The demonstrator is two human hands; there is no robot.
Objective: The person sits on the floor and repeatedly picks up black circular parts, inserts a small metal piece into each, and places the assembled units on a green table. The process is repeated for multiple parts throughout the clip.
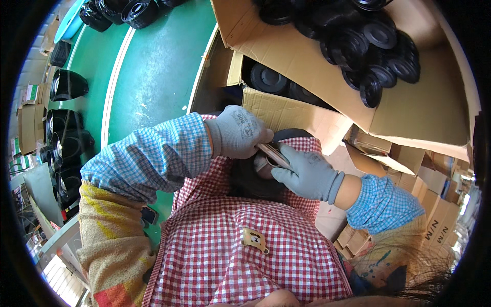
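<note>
Both of my hands wear grey gloves and meet over my lap. My left hand [239, 132] is closed on one end of a thin, flat, pinkish-grey piece [274, 155] with pale edges; I cannot make out its kind. My right hand [306, 172] pinches the other end, thumb below it. Under the piece, a rounded greyish surface [263, 168] shows, partly hidden by my fingers. A dark shape [255, 185] lies between the sides of my red checked apron [220, 250], too dark to tell apart.
A green table [161, 71] stretches away at the left, with shiny black bowl-shaped parts [69, 85] along its far side. At the right, a large open cardboard box [419, 112] holds many black round parts [381, 36]. Another box below it contains a black disc [267, 78].
</note>
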